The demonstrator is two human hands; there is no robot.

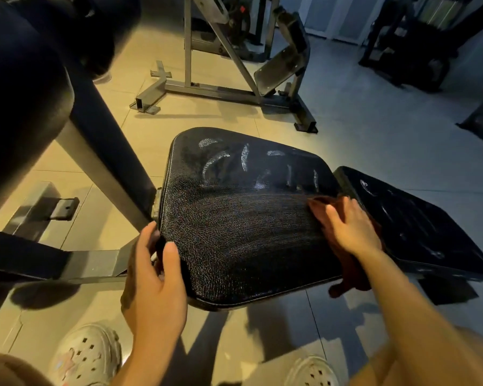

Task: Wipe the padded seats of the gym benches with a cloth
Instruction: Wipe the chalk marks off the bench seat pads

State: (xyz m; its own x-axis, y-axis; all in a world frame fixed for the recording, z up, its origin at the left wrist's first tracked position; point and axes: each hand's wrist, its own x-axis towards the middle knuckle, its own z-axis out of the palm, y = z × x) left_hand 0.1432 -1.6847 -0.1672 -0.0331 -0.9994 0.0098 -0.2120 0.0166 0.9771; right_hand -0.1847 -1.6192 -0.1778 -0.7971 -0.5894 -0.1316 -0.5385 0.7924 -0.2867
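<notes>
A black padded seat [234, 218] with cracked leather lies in the middle of the view, white smears across its far half. My right hand [352, 227] presses a dark red cloth [354, 274] flat onto the seat's right edge, fingers straight. The cloth hangs down past the seat's side. My left hand [154, 277] grips the seat's near left corner, thumb on top and fingers curled round the edge. A second black pad [413, 227], also smeared white, adjoins on the right.
A dark bench frame [95, 151] with a pad slants across the left. A grey metal machine frame [221, 87] stands on the tiled floor behind. More dark equipment [418, 43] sits at the back right. My feet in white clogs [87, 355] are below.
</notes>
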